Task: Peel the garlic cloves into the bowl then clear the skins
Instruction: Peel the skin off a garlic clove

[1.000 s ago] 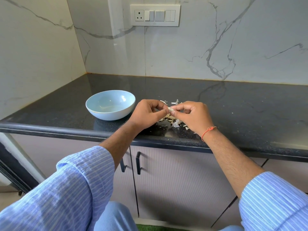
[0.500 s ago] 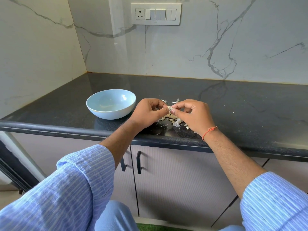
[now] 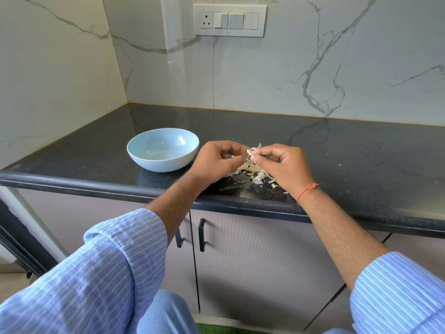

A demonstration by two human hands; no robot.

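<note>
Between both fingertips, the garlic clove (image 3: 250, 153) sits pinched by left hand (image 3: 216, 162) and right hand (image 3: 284, 168).

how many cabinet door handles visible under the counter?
2. Both are dark vertical handles below the counter edge, side by side at the seam between two doors: left handle, partly hidden behind the left forearm, and right handle. Sleeves may hide others.

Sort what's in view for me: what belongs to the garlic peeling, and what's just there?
In the job:
clove, pinched between left hand and right hand
bowl, left of the hands
skins, heaped on the counter under the hands

Just there:
switch panel on the wall
cabinet handles below the counter
</note>
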